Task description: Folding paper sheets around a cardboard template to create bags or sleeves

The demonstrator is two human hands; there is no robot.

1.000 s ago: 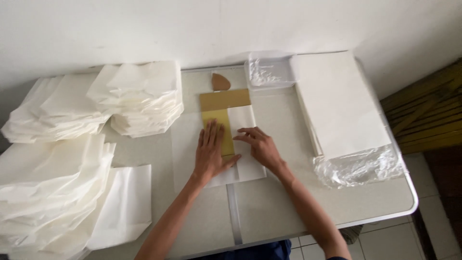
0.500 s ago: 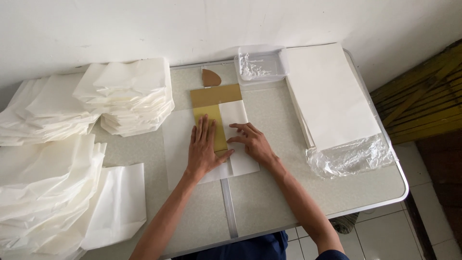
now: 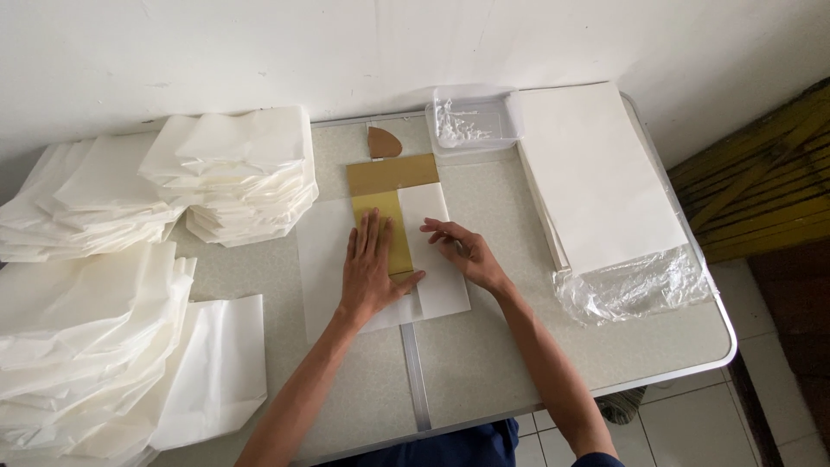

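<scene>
A white paper sheet (image 3: 324, 259) lies flat in the middle of the table, with a T-shaped brown cardboard template (image 3: 393, 177) on top of it. My left hand (image 3: 370, 270) presses flat on the template's stem, fingers spread. The right part of the sheet (image 3: 437, 285) is folded over beside the template, and my right hand (image 3: 462, 251) rests on that fold with its fingers pressing it down. Neither hand grips anything.
Piles of folded white paper bags (image 3: 233, 177) fill the table's left side (image 3: 78, 346). A stack of white sheets in clear plastic wrap (image 3: 596, 186) lies at the right. A clear plastic tray (image 3: 471, 121) and a small brown cardboard piece (image 3: 383, 143) sit by the wall.
The camera view shifted slightly, so everything sits a little higher and further left in frame. My right hand moved slightly along the folded flap; my left hand stayed on the template.
</scene>
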